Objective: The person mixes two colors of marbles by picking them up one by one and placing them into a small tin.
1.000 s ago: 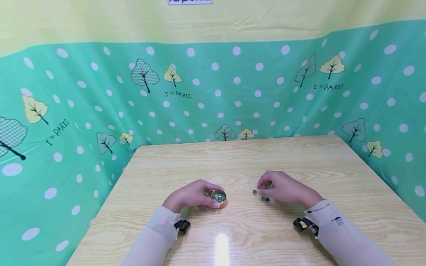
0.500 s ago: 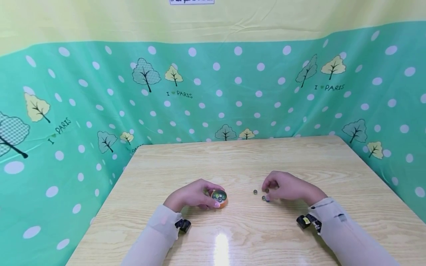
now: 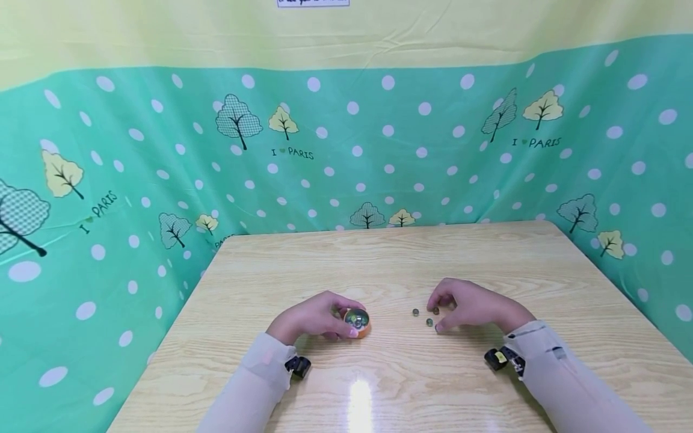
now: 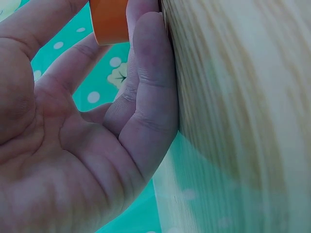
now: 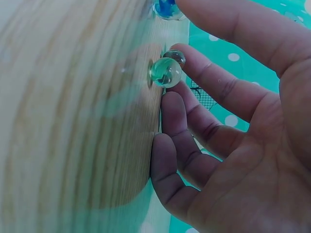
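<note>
My left hand point(image 3: 316, 316) grips a small orange cup point(image 3: 364, 331) on the table, thumb in front and fingers round the back. Glassy round shapes show inside its dark mouth. In the left wrist view, its orange wall point(image 4: 111, 24) stands between thumb and fingers. Right of it, my right hand point(image 3: 471, 307) reaches down over several glass marbles, thumb and index finger apart. The thumb tip meets a blue marble point(image 5: 167, 8); the index fingertip is right at a brownish marble point(image 3: 435, 311). A green marble point(image 3: 429, 322) sits between them, and another marble point(image 3: 415, 312) lies to the left.
The light wooden table point(image 3: 303, 264) runs back to a green polka-dot curtain point(image 3: 335, 156), which also hangs along the left and right sides. A wrist camera point(image 3: 298, 365) is strapped at the left cuff, another camera point(image 3: 496, 359) at the right.
My right hand has shifted right and its thumb has come nearer, covering the blue marble in the head view. The brownish marble now shows by the index finger. My left hand stays put.
</note>
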`<state>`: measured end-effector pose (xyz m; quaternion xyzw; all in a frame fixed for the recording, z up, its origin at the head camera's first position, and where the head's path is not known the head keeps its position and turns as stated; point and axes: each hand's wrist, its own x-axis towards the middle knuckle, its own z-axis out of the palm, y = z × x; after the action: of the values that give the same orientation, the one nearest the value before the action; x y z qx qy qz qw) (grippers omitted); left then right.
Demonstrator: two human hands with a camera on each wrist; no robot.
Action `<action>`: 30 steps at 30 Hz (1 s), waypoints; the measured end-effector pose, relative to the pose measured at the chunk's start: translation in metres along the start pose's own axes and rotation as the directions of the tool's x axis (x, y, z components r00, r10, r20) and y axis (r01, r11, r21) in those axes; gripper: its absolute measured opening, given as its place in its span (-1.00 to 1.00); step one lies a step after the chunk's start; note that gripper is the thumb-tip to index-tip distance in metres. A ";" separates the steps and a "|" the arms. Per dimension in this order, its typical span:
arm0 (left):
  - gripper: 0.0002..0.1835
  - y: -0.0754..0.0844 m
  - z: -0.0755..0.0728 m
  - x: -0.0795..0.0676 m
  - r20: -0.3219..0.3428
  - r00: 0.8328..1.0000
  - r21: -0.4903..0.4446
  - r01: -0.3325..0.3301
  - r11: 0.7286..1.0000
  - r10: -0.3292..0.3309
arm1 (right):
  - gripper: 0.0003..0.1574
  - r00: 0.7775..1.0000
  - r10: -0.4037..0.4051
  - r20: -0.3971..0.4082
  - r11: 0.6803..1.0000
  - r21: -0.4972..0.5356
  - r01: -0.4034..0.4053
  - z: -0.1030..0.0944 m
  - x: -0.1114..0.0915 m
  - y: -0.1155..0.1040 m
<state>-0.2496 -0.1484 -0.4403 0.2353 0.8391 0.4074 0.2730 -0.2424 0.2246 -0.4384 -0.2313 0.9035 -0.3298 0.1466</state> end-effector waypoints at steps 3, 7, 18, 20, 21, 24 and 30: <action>-0.48 0.001 -0.001 0.000 0.003 1.000 -0.011 0.002 1.000 -0.002 | -0.52 1.000 -0.004 0.003 1.000 0.000 0.004 0.000 0.000 0.000; -0.48 0.001 -0.001 -0.001 0.004 1.000 -0.014 0.001 1.000 -0.001 | -0.58 1.000 0.003 -0.002 1.000 -0.018 -0.003 0.000 0.000 -0.001; -0.48 0.002 0.000 -0.001 -0.003 1.000 -0.003 0.001 1.000 -0.001 | -0.81 0.997 -0.060 -0.041 0.996 -0.066 0.058 0.004 0.000 0.000; -0.49 0.002 0.000 -0.002 -0.003 1.000 -0.004 0.001 1.000 -0.001 | -0.82 0.997 -0.060 -0.043 0.996 -0.070 0.057 0.005 0.001 0.000; -0.49 0.002 -0.001 -0.002 -0.004 1.000 -0.003 0.001 1.000 -0.001 | -0.82 0.997 -0.055 -0.044 0.996 -0.072 0.052 0.005 0.001 0.000; -0.50 0.003 -0.001 -0.002 -0.007 1.000 -0.002 -0.002 1.000 0.002 | -0.83 0.998 -0.030 -0.046 0.997 -0.071 0.027 0.005 0.002 0.001; -0.50 0.003 -0.001 -0.003 -0.005 1.000 -0.001 -0.002 1.000 0.002 | -0.85 0.999 0.008 -0.050 0.999 -0.039 -0.010 0.004 0.003 0.000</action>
<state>-0.2477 -0.1490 -0.4367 0.2349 0.8393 0.4089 0.2706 -0.2427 0.2208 -0.4414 -0.2215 0.9142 -0.3170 0.1209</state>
